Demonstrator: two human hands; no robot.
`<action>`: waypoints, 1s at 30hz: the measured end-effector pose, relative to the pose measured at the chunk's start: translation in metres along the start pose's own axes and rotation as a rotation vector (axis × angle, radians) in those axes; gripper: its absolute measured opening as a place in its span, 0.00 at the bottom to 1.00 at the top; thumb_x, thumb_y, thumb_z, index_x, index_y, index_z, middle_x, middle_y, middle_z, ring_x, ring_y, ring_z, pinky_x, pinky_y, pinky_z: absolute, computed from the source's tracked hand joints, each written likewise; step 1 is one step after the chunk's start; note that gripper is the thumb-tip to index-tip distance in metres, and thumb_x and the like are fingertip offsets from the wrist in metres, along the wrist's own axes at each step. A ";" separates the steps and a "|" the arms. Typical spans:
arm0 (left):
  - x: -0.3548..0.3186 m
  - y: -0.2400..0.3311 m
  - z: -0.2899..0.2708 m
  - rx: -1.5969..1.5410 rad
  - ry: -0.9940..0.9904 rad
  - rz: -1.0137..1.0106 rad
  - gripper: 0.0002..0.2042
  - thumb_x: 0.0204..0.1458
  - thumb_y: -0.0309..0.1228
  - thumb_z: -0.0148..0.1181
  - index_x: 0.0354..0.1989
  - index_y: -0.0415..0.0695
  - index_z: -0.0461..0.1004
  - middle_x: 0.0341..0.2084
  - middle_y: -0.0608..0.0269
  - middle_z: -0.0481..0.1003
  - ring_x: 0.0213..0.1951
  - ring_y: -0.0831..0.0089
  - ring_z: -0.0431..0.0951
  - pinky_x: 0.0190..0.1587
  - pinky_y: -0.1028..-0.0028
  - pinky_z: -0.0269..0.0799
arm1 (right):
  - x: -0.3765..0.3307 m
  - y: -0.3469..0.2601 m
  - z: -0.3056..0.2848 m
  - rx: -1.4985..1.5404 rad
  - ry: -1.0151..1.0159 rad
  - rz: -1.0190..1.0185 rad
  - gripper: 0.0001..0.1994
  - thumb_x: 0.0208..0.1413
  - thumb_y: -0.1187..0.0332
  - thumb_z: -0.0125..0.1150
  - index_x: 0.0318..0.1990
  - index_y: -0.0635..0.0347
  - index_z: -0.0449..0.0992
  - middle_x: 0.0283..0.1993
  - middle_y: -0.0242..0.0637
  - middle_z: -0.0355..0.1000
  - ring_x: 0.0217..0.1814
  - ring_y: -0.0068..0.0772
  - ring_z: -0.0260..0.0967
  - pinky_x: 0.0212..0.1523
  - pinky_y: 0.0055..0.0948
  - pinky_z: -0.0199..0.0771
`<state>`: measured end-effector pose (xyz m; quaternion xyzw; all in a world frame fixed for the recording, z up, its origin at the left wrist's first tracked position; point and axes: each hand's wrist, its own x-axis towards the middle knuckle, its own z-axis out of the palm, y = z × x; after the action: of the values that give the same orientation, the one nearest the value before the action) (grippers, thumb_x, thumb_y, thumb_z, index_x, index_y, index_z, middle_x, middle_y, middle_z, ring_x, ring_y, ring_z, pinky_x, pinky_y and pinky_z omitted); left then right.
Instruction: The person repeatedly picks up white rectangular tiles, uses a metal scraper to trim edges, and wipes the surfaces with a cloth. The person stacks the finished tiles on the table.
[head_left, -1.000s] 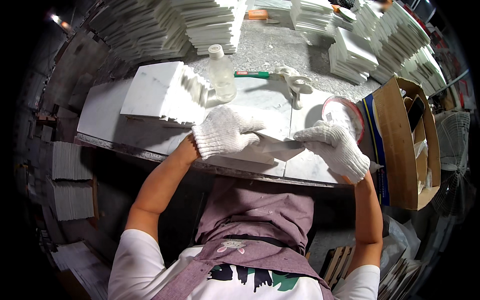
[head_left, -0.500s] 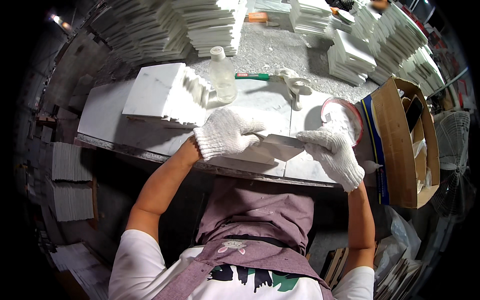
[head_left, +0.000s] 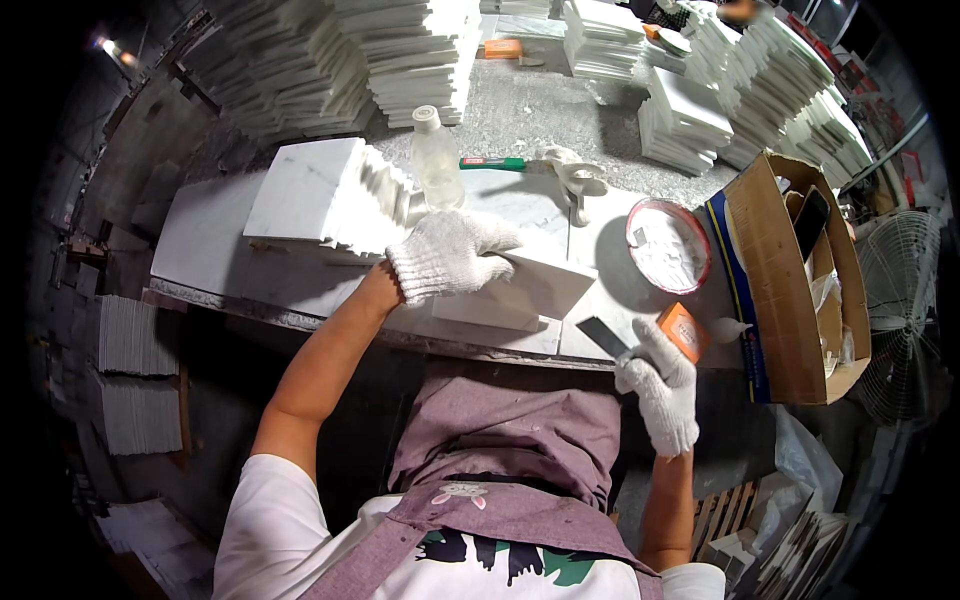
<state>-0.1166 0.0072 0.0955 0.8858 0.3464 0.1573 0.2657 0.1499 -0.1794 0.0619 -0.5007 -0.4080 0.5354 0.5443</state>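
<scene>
My left hand (head_left: 450, 255), in a white knit glove, grips a white marble tile (head_left: 550, 285) by its left end. That tile is tilted up on edge over another pale tile (head_left: 485, 312) at the bench's front. My right hand (head_left: 662, 395), gloved too, is closed around a flat dark-grey blade (head_left: 603, 337), likely a scraper, that points up and left past the fingers. Right beside its fingertips lies an orange block (head_left: 682, 333) with a printed label. Behind the right hand stands a round red-rimmed tub (head_left: 668, 245) of white paste.
A stack of marble tiles (head_left: 305, 190) sits left, beside a clear bottle (head_left: 437, 165). A green marker (head_left: 492, 163) and a whitish clump (head_left: 578, 180) lie farther back. At right are a cardboard box (head_left: 790, 290) and a fan (head_left: 905, 310). Tall tile stacks (head_left: 420, 60) line the back.
My right hand has drawn back from the tile toward me, bringing the blade along. The orange block, hidden before, now shows. My left hand keeps its hold on the tile.
</scene>
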 end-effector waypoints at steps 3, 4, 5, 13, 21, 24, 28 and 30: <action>-0.002 0.004 -0.003 0.022 0.014 -0.016 0.16 0.42 0.27 0.66 0.42 0.39 0.78 0.35 0.57 0.80 0.37 0.68 0.81 0.43 0.73 0.75 | -0.015 0.019 0.001 0.040 0.032 0.116 0.28 0.55 0.74 0.63 0.64 0.66 0.65 0.33 0.35 0.73 0.32 0.21 0.67 0.37 0.24 0.72; -0.002 0.010 -0.006 -0.013 0.035 -0.052 0.16 0.42 0.27 0.66 0.42 0.40 0.78 0.35 0.57 0.80 0.36 0.68 0.81 0.43 0.73 0.75 | -0.018 0.023 0.001 0.055 0.024 0.122 0.27 0.55 0.73 0.63 0.63 0.68 0.65 0.32 0.34 0.73 0.31 0.22 0.66 0.37 0.25 0.71; -0.003 0.013 -0.007 -0.049 0.057 -0.087 0.16 0.41 0.27 0.67 0.42 0.40 0.78 0.35 0.58 0.79 0.36 0.69 0.80 0.43 0.73 0.75 | -0.021 0.032 -0.002 0.086 0.026 0.142 0.28 0.56 0.71 0.62 0.63 0.70 0.64 0.32 0.34 0.72 0.33 0.21 0.67 0.38 0.24 0.71; -0.026 -0.037 0.021 -0.859 0.191 -0.255 0.08 0.51 0.25 0.67 0.38 0.39 0.76 0.33 0.67 0.77 0.34 0.82 0.77 0.38 0.81 0.73 | -0.023 0.050 -0.003 0.288 0.036 0.220 0.10 0.57 0.70 0.59 0.42 0.68 0.76 0.32 0.34 0.73 0.31 0.24 0.67 0.35 0.24 0.70; -0.008 -0.044 0.074 -1.197 0.582 -0.143 0.08 0.58 0.26 0.58 0.42 0.37 0.71 0.30 0.66 0.73 0.34 0.80 0.72 0.41 0.80 0.71 | -0.027 0.051 0.009 0.348 0.051 0.179 0.09 0.55 0.73 0.60 0.42 0.67 0.76 0.35 0.37 0.74 0.33 0.27 0.69 0.37 0.26 0.70; 0.017 -0.052 0.070 -1.091 0.395 -0.146 0.04 0.58 0.21 0.50 0.36 0.36 0.72 0.29 0.66 0.73 0.34 0.79 0.72 0.39 0.78 0.69 | -0.032 0.058 -0.005 0.285 0.097 0.183 0.10 0.55 0.67 0.61 0.40 0.63 0.75 0.34 0.35 0.74 0.30 0.24 0.68 0.33 0.24 0.68; 0.043 -0.065 0.093 -0.854 0.003 -0.189 0.07 0.58 0.28 0.54 0.35 0.36 0.75 0.31 0.63 0.77 0.33 0.77 0.74 0.40 0.75 0.71 | -0.033 0.055 -0.008 0.233 0.126 0.191 0.11 0.56 0.66 0.61 0.40 0.65 0.75 0.29 0.31 0.70 0.28 0.22 0.65 0.31 0.22 0.65; 0.049 -0.041 0.082 -0.661 -0.193 -0.322 0.10 0.57 0.33 0.54 0.32 0.38 0.75 0.29 0.61 0.76 0.30 0.75 0.73 0.37 0.72 0.70 | -0.032 0.058 -0.012 0.178 0.150 0.167 0.11 0.56 0.67 0.60 0.40 0.67 0.76 0.27 0.30 0.69 0.28 0.21 0.63 0.32 0.22 0.64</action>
<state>-0.0659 0.0371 0.0101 0.6973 0.3853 0.1327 0.5897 0.1490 -0.2166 0.0057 -0.5214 -0.2739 0.5739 0.5690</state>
